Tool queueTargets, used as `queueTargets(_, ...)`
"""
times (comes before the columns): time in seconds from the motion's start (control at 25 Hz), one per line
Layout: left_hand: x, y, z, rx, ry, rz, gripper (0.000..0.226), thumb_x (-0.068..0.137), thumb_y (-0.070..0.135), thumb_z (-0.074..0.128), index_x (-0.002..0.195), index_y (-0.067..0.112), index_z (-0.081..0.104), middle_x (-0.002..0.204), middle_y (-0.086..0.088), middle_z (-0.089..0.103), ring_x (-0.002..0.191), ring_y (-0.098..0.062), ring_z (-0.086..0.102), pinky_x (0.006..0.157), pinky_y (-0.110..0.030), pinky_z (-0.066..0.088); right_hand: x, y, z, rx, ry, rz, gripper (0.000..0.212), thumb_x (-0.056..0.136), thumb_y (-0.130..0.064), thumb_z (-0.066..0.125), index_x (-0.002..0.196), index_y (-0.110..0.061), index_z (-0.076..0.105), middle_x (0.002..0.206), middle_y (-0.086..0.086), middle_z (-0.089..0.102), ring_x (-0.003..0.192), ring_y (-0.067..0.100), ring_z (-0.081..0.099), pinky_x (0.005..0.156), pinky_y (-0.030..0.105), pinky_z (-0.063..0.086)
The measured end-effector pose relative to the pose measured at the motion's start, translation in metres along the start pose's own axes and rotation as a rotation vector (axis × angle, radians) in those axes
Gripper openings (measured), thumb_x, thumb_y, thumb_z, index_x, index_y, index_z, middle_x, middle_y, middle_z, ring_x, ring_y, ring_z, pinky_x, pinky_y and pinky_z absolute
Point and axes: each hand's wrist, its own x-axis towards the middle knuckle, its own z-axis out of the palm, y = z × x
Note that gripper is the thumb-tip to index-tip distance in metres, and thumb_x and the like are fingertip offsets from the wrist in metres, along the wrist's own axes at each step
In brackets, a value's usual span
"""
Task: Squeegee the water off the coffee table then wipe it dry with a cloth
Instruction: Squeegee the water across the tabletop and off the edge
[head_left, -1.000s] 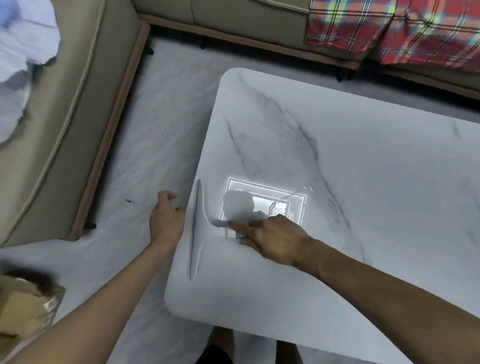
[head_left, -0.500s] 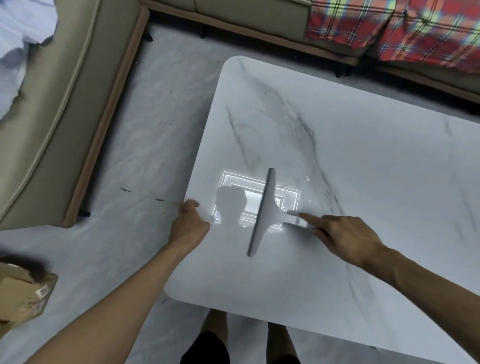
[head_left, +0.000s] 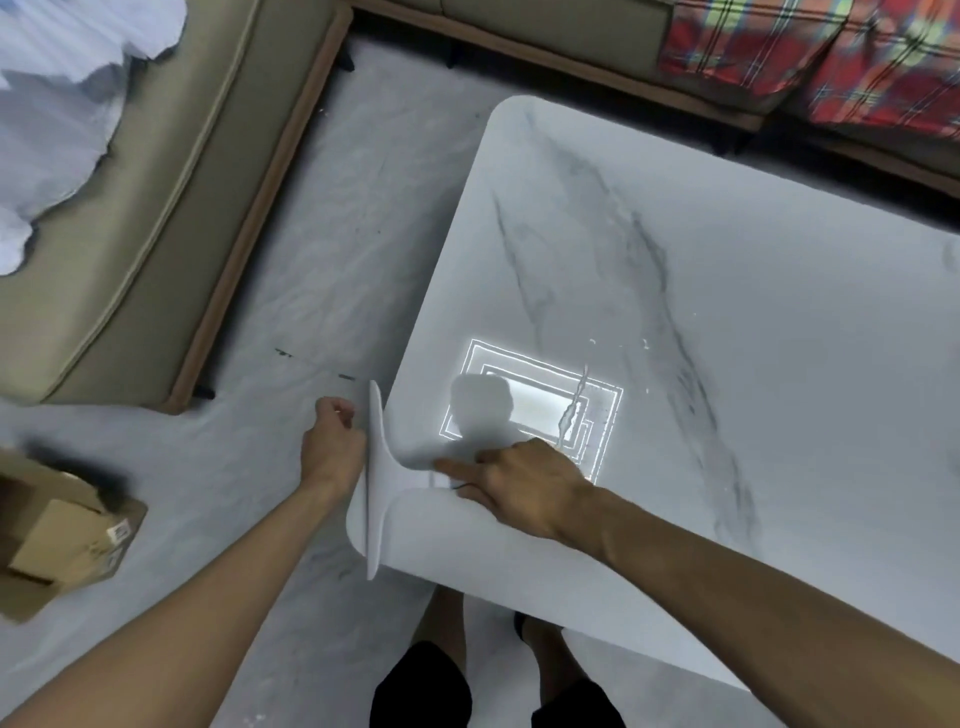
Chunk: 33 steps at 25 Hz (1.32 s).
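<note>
Far left: one cardboard box (head_left: 57, 535) is sitting on the pale floor (head_left: 311, 270), flaps partly up. Behind it one beige sofa section (head_left: 156, 218) is carrying a heap of white fabric (head_left: 62, 104).

Left hand (head_left: 332, 447): hovering off the left edge of the surface (head_left: 753, 338), just beside the squeegee blade. Fingers are curling loosely inward and gripping nothing. Cannot tell whether the hand is touching the blade.

Squeegee (head_left: 376, 483), count one, white: the blade is lying along the left edge of the surface, running near to far. Its near end is overhanging the rounded near-left corner. The handle is pointing right, across the top.

Right hand (head_left: 519, 483): wrapping around the squeegee handle, index finger stretching along it toward the blade, the other fingers curling underneath.

Surface: one white marble-pattern top with grey veins. It is reflecting a bright rectangular ceiling light and the shadow of a head, just beyond the right hand.

Water: one thin streak (head_left: 574, 410) is crossing the reflection, with a few small droplets near it to the right.

Far right, top: one red plaid blanket (head_left: 831, 62) is draping over a second sofa section.

Totals: two hands, one squeegee, one surface, one box.
</note>
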Motion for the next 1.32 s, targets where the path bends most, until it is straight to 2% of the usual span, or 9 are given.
queueTargets(0.16,-0.032,-0.029,0.015,0.122,-0.156,-0.012,0.049,0.087,0.004,0.046,0.133,0.017,0.035,0.108,-0.006,0.056,0.084,-0.021,0.055,0.067,-0.028,0.042,-0.006,0.011,0.017,-0.046,0.000,0.033,0.041,0.103,-0.041,0.028,0.144,-0.040,0.034,0.109,0.003,0.066,0.089,0.033,0.064,0.066,0.035,0.042)
queueTargets(0.28,-0.052,-0.039,0.037,0.180,-0.166,0.037,0.049,0.083,0.003,0.048,0.127,0.020,0.039,0.101,-0.006,0.056,0.077,-0.018,0.053,0.057,-0.025,0.037,-0.067,0.051,0.022,0.003,0.057,0.103,0.041,0.101,-0.045,0.027,0.142,-0.048,0.030,0.112,-0.006,0.065,0.084,0.029,0.066,0.063,0.033,0.044)
queueTargets(0.48,-0.050,-0.036,0.034,0.116,-0.178,-0.064,0.047,0.077,0.006,0.052,0.117,0.025,0.039,0.088,-0.001,0.053,0.071,-0.016,0.052,0.054,-0.026,0.036,-0.151,0.089,0.016,-0.064,0.085,0.300,0.045,0.098,-0.051,0.019,0.143,-0.052,0.024,0.086,-0.012,0.064,0.073,0.022,0.065,0.057,0.033,0.049)
queueTargets(0.6,-0.042,-0.044,0.019,-0.078,-0.205,-0.107,0.050,0.081,0.006,0.054,0.127,0.020,0.039,0.108,0.001,0.053,0.087,-0.017,0.053,0.061,-0.024,0.037,-0.128,0.054,0.022,-0.030,0.084,0.155,0.045,0.099,-0.051,0.019,0.143,-0.049,0.025,0.093,-0.011,0.067,0.076,0.023,0.066,0.057,0.029,0.042)
queueTargets(0.8,-0.036,-0.080,-0.005,-0.368,0.075,-0.232,0.034,0.087,0.017,0.059,0.120,0.017,0.048,0.110,-0.009,0.062,0.087,-0.020,0.058,0.070,-0.026,0.044,-0.020,-0.039,0.052,-0.047,-0.047,-0.123,0.043,0.103,-0.044,0.026,0.146,-0.041,0.028,0.104,-0.001,0.064,0.085,0.030,0.064,0.067,0.036,0.045)
queueTargets(0.96,-0.049,-0.095,0.001,-0.239,0.042,-0.187,0.030,0.089,0.013,0.053,0.118,0.018,0.049,0.108,-0.003,0.060,0.088,-0.019,0.057,0.062,-0.021,0.039,0.003,-0.040,0.052,-0.105,-0.041,-0.109,0.042,0.103,-0.043,0.027,0.145,-0.044,0.030,0.100,-0.001,0.064,0.087,0.031,0.064,0.069,0.037,0.046)
queueTargets(1.08,-0.059,-0.086,0.012,-0.123,-0.066,-0.083,0.040,0.085,0.006,0.048,0.123,0.017,0.046,0.108,0.004,0.054,0.085,-0.016,0.055,0.067,-0.025,0.040,-0.034,0.001,0.042,-0.050,-0.019,-0.004,0.043,0.101,-0.047,0.023,0.143,-0.054,0.023,0.104,-0.006,0.064,0.088,0.029,0.065,0.068,0.035,0.046)
queueTargets(1.2,-0.066,-0.076,0.019,0.030,-0.132,-0.079,0.045,0.082,0.007,0.046,0.124,0.022,0.039,0.102,-0.001,0.058,0.082,-0.025,0.059,0.063,-0.031,0.045,-0.089,0.038,0.028,-0.063,-0.012,0.118,0.045,0.098,-0.052,0.014,0.142,-0.061,0.014,0.095,-0.013,0.063,0.074,0.024,0.065,0.057,0.032,0.046)
queueTargets(1.32,-0.070,-0.070,0.022,0.092,-0.130,-0.043,0.043,0.084,0.009,0.046,0.123,0.023,0.038,0.103,-0.008,0.059,0.083,-0.025,0.058,0.057,-0.031,0.042,-0.131,0.052,0.018,-0.148,0.061,0.226,0.049,0.094,-0.055,0.010,0.139,-0.056,0.030,0.079,-0.014,0.060,0.064,0.019,0.063,0.052,0.031,0.048)
